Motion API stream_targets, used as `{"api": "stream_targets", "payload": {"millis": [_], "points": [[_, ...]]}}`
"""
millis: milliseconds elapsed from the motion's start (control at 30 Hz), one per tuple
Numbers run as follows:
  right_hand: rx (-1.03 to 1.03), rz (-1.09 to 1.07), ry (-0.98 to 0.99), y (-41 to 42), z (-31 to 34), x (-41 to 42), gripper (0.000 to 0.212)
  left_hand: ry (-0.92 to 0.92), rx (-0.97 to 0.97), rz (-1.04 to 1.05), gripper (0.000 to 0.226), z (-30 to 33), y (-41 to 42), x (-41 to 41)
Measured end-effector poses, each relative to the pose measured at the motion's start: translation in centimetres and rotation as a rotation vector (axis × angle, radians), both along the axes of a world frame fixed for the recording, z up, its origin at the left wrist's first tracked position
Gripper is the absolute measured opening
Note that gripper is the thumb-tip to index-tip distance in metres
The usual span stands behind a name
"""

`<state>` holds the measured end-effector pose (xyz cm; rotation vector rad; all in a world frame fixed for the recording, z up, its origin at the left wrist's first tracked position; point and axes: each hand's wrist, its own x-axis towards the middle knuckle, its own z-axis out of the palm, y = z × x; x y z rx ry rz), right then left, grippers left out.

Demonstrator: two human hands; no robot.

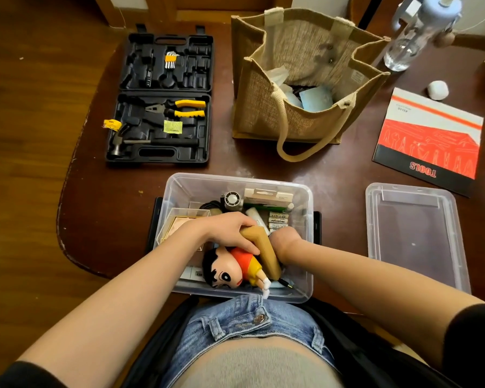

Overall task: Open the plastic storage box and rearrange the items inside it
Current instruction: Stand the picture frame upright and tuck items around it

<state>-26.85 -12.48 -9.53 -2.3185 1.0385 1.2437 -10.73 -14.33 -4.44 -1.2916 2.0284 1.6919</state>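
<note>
The clear plastic storage box [305, 194] stands open at the table's near edge, with its lid [412, 236] lying to the right. Inside it lie a small fan [231, 199], batteries [277, 221], a packaged item [268, 197] and a clear small case [188, 217]. My left hand [230, 229] grips a cartoon doll [235, 266] with a red shirt and tan base, over the box's near half. My right hand [287, 242] reaches down into the box beside the doll; its fingers are hidden behind the tan base.
An open black tool case [163, 99] with pliers, hammer and hex keys lies at the far left. A jute bag [305, 79] stands behind the box. A red tools booklet [429, 141] and a water bottle [415, 35] are at the right.
</note>
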Motion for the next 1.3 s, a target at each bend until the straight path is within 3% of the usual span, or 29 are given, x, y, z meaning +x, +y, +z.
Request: {"api": "stream_targets", "payload": {"millis": [267,533,667,800,900,967,1067,1133,1167,1233,1300], "points": [[0.018,-0.102,-0.008,0.0,0.0,-0.2,0.029,0.05,-0.084,0.054,0.032,0.9,0.1,0.6],[0.03,-0.059,-0.032,-1.1,0.1,-0.5,0.021,0.143,-0.101,0.155,0.023,1.6,-0.8,2.1],[-0.001,-0.101,-0.035,-0.6,-0.1,-0.6,0.026,0.176,-0.167,0.363,0.024,2.4,-2.1,4.5],[-0.025,-0.037,0.005,0.3,-0.3,-0.2,0.03,0.023,-0.386,0.438,0.024,2.9,-2.9,6.2],[0.003,-0.014,0.048,1.1,-0.3,0.0,0.034,-0.069,-0.418,0.43,0.022,2.3,-2.2,5.5],[0.029,-0.056,0.053,1.8,-0.6,0.1,0.032,-0.157,-0.429,0.389,0.034,1.6,-1.6,4.7],[0.044,-0.179,0.016,2.4,-0.8,0.0,0.027,-0.255,-0.667,0.405,0.051,1.8,-0.3,3.2],[0.056,-0.222,-0.001,2.4,-0.8,0.0,0.026,-0.114,-0.984,0.462,0.029,2.8,0.7,2.1],[0.059,-0.232,-0.011,2.3,-0.8,0.0,0.025,-0.007,-1.044,0.407,0.021,3.4,1.2,1.4],[0.073,-0.233,-0.039,2.2,-0.7,-0.1,0.025,0.155,-0.845,0.16,0.015,3.8,2.2,0.0],[0.105,-0.25,-0.079,2.1,-0.8,-0.2,0.025,0.072,-0.553,-0.137,0.008,2.9,3.0,-1.6]]}}
